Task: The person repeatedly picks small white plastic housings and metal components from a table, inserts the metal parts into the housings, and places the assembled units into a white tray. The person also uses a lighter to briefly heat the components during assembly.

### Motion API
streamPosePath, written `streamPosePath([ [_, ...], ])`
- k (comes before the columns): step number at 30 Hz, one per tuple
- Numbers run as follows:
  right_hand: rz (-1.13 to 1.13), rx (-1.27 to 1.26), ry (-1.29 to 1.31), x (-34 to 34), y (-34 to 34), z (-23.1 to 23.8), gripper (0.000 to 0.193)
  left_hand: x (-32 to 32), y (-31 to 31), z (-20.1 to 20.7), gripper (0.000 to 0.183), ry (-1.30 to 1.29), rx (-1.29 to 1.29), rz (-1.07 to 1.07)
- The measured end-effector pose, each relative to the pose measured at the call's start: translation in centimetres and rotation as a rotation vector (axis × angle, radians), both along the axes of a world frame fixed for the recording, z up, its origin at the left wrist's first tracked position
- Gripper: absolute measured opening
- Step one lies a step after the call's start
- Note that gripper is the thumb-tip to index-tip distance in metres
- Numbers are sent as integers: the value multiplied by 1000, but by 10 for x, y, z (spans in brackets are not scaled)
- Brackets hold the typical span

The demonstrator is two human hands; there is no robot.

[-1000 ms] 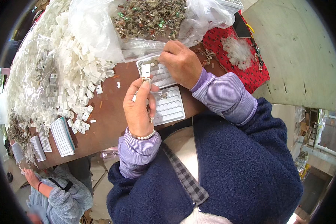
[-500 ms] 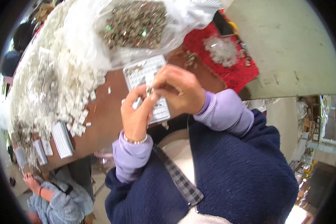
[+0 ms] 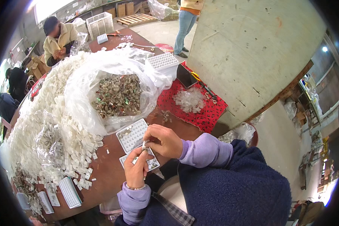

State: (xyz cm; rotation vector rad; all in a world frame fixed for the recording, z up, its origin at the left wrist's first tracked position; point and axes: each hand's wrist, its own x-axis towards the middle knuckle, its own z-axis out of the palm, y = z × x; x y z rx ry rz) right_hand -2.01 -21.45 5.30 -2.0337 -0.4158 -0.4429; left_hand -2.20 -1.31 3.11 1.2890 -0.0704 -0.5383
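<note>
My left hand [image 3: 135,171] pinches a small piece with a dark, metal-looking part [image 3: 144,149] between thumb and fingertips. From the right, my right hand [image 3: 165,141] meets it, its bent fingers pinched at the white end of that piece. Whether it is one part or two joined, I cannot tell. Both hands are over a white tray with rows of small raised shapes [image 3: 131,136]; a few small bits lie in its upper corner. A second white tray [image 3: 153,164] lies nearer to me, partly hidden by my hands.
Left is a large heap of small white plastic pieces [image 3: 52,120]. Beyond the trays, a clear plastic bag [image 3: 77,90] holds many small metallic parts [image 3: 118,94]. Clear pieces [image 3: 190,100] and a phone [image 3: 186,76] lie on red cloth [image 3: 167,100]. A co-worker [image 3: 58,41] sits across the table.
The view has tilted up, bringing the far table end and other people into sight. My hands remain together over the trays, still pinching the small piece.
</note>
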Motion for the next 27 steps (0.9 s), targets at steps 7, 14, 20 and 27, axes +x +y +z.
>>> streamPosePath([
  [7,-17,-6,-134,-12,2,4,24,-10,-8,6,15,-85,-90,108],
  [14,31,-23,-361,-14,-13,13,28,-8,-38,17,7,19,-105,227],
  [20,-99,-108,-368,-16,-34,-5,31,3,-59,15,12,183,-182,-4],
  [27,-306,-309,-344,-22,-90,-22,8,35,-57,2,13,231,-253,107],
])
